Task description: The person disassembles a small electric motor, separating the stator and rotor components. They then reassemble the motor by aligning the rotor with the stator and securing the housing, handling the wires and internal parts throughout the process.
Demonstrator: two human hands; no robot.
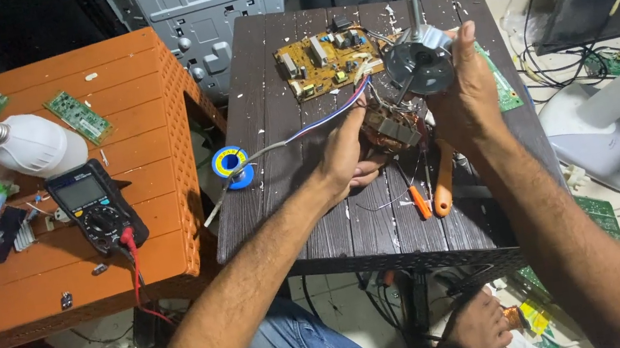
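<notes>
Fingers of your right hand [469, 91] clasp the metal motor housing [418, 61]; your left hand [345, 155] grips the copper-wound stator [396, 129] just beneath, above the dark table [283, 119].

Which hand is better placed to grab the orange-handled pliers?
Probably the left hand. The right hand grips the round motor part up high, while the left sits low near the pliers.
</notes>
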